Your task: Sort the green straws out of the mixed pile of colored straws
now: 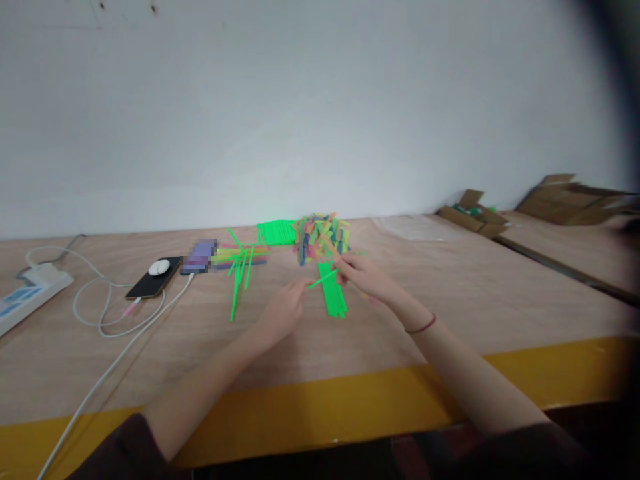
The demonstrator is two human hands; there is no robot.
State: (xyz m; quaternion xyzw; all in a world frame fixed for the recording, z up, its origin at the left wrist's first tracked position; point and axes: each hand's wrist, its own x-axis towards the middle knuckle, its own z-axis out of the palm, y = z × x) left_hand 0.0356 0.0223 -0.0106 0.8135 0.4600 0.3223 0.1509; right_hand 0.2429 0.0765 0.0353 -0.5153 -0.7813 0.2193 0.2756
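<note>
A short green strip (323, 279) stretches between my two hands, above the table. My left hand (287, 307) pinches its left end with closed fingers. My right hand (353, 272) is closed at its other end, and an orange strip (330, 245) sticks out beyond those fingers toward the pile. Beneath the hands lies a flat bundle of green sticks (333, 297). Behind is a heap of multicoloured strips (307, 237), with a row of green sticks (276, 233) touching its left side. Loose green sticks (239, 280) lie scattered left of my left hand.
A phone (200, 256), a black pad (150, 283) with a white mouse (159, 267), white cables and a power strip (30, 297) lie at the left. Two cardboard boxes (500, 223) (565, 200) stand at the right. A wall rises behind the table.
</note>
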